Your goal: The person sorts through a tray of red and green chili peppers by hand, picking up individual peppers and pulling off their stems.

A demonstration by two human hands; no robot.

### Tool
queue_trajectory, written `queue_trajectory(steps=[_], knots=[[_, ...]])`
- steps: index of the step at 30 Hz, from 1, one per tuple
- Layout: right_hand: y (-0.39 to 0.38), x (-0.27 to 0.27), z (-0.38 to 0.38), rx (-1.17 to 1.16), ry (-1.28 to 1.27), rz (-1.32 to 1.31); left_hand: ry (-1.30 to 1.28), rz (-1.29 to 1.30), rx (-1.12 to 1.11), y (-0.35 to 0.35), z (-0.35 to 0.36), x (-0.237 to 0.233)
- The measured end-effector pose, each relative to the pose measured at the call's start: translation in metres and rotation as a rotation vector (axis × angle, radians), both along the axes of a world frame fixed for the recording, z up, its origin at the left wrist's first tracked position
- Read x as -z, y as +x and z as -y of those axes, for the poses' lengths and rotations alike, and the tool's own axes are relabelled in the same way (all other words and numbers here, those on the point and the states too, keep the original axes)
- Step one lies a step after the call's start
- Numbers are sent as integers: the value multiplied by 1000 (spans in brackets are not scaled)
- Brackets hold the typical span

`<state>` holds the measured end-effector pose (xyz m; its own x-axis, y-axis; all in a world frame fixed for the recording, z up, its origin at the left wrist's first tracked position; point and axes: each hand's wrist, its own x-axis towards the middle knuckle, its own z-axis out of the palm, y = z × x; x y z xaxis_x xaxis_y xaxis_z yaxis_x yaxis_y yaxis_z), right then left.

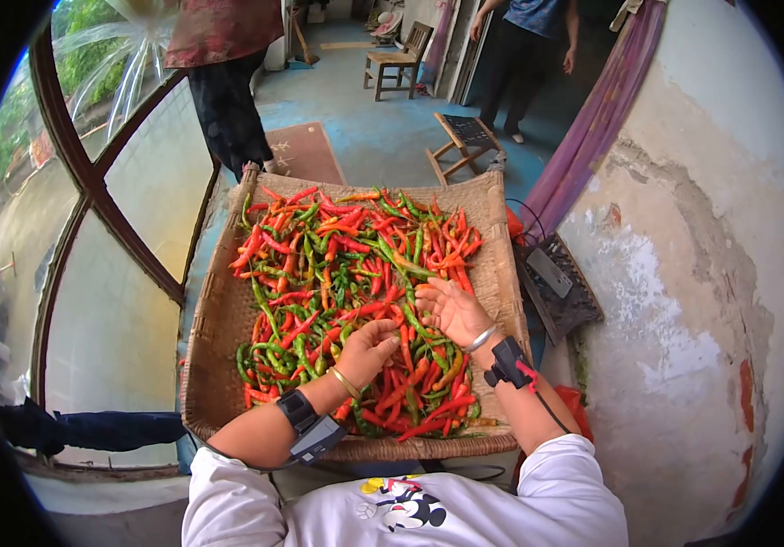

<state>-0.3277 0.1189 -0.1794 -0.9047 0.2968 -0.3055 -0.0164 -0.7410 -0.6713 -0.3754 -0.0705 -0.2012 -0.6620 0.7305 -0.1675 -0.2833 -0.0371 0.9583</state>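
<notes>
Both hands among chillies (337, 264), toward the woven tray's (219, 365) near edge.
My left hand (369, 349) curls into the pile, grip unclear; my right hand (454, 312) lies with fingers loosely spread.

Chillies (337, 264) lie thick under and beyond both our hands. Left of our left hand (369, 346), a bare strip of woven tray (214, 351) runs open to its raised rim. Right of our right hand (451, 310), the rim, a dark crate (558, 290) and the wall (684, 301) close in.
</notes>
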Motion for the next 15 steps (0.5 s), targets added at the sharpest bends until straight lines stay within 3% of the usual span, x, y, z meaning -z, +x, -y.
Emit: queue_trajectory(steps=[2,3,5,8,12,15], knots=[[6,15,-8,-336,561,103,-2,10,5,-1,0,1],[9,16,-5,-528,958,175,-4,18,9,-2,0,2],[21,19,9,-731,1497,-41,-21,23,7,-2,0,4],[28,16,33,-1065,1686,-122,-48,32,30,0,0,1],[30,22,43,-1034,1821,-150,-118,-3,105,0,1,2],[31,14,44,-1167,1868,-115,-74,-8,112,1,1,3]])
